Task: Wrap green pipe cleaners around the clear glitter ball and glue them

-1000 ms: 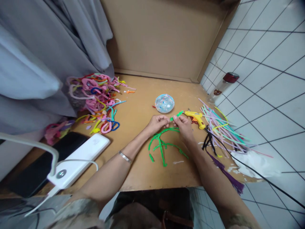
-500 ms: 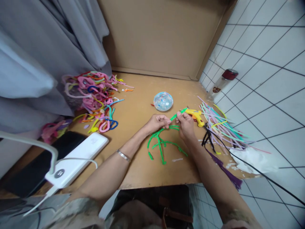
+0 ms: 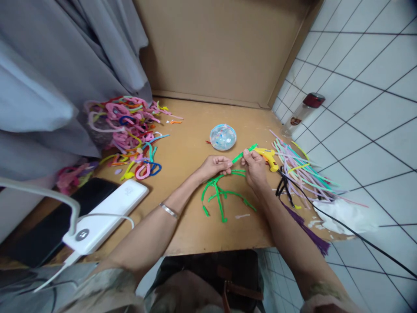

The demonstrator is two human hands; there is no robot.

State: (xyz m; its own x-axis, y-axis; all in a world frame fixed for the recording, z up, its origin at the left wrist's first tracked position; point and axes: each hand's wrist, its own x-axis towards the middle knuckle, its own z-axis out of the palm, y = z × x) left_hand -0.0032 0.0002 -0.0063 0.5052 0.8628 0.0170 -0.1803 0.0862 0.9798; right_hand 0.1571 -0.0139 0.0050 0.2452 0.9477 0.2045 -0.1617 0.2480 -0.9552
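Observation:
Between my hands stretches a short green pipe cleaner [image 3: 238, 157], slanting up to the right. My left hand [image 3: 215, 168] pinches its lower end, fingers closed. The fingers of my right hand [image 3: 254, 167] are closed on it further up, and its tip pokes out beyond them. Below lies a branching shape of green pipe cleaners [image 3: 220, 202] on the table, its upper part partly behind both hands. Just past my right hand rests a yellow glue gun [image 3: 269, 157], its nozzle hidden by the hand and the green piece.
A small clear bowl [image 3: 223, 137] stands beyond my hands. Colourful pipe cleaners [image 3: 127, 126] heap up at left, and straight pastel ones [image 3: 301, 169] lie at right. A white power bank [image 3: 107, 217] sits at left front. The black cord [image 3: 345, 230] runs off right; a jar [image 3: 302, 114] stands by the tiles.
My right hand has shifted slightly along the green pipe cleaner, and more of its tip shows past the fingers. My left hand stays nearly in place. The things on the table have not moved.

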